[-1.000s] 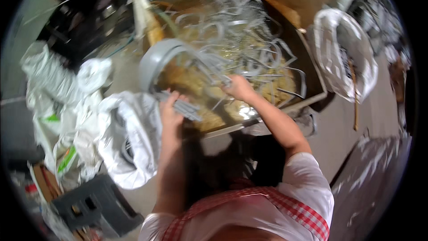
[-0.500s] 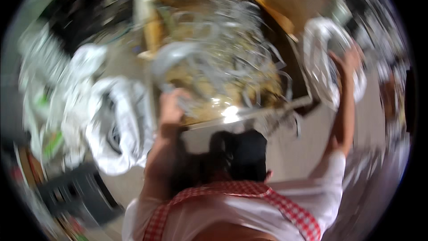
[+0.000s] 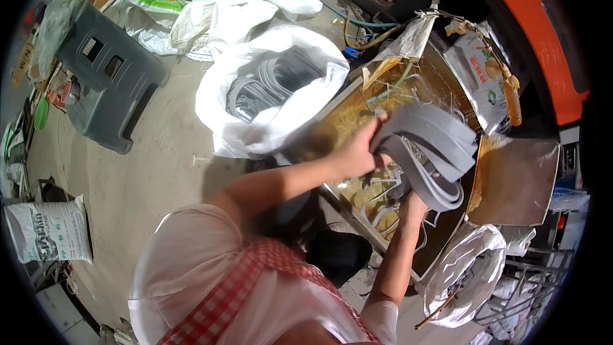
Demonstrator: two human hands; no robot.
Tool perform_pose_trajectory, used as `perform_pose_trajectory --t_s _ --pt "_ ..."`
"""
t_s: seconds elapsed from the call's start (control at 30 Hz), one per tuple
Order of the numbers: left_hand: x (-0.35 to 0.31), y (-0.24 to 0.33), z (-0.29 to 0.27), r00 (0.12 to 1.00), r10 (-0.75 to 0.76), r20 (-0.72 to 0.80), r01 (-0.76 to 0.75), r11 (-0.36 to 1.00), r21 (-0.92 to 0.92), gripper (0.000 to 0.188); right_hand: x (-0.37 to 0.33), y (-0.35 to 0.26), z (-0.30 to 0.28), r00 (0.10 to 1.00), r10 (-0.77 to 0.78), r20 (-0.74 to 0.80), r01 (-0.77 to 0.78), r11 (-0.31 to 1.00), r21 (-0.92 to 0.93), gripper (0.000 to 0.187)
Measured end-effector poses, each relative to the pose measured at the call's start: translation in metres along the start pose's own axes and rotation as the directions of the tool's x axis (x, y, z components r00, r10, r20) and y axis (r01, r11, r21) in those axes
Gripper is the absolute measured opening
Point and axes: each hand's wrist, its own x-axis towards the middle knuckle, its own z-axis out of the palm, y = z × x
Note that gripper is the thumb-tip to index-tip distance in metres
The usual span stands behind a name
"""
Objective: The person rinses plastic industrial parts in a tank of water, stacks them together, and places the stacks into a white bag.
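Note:
A looped bundle of grey flexible strips is held up between my hands, over a shallow box. My left hand grips its left side, with the thumb up along the loops. From below, my right hand is closed on its lower end; the bundle hides most of those fingers. Beneath, the cardboard-walled box has a yellowish bottom and holds loose clear and grey strip scraps. Left of it, an open white sack contains more coiled grey strips.
A dark grey plastic stool stands at the left. White sacks lie at the back. An open white bag with scraps sits at the box's near right, by a cardboard flap. An orange machine panel rises at the right.
The view has turned left. My right hand has left the white bag on the right and now holds the grey strips with my left hand, which has raised them over the box.

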Motion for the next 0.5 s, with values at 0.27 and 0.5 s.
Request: perform_pose_trajectory --t_s 0.27,0.5 --pt "0.008 0.075 -0.155 0.788 -0.388 -0.478 0.253 0.912 -0.323 0.026 0.028 -0.062 0.193 0.917 -0.351 0.191 0.377 0.918 -0.124 0.050" --pt "0.000 0.080 -0.327 0.710 0.045 -0.703 0.214 0.937 0.277 0.028 0.001 -0.016 0.258 0.044 0.011 0.999 0.975 0.219 -0.045 0.067"
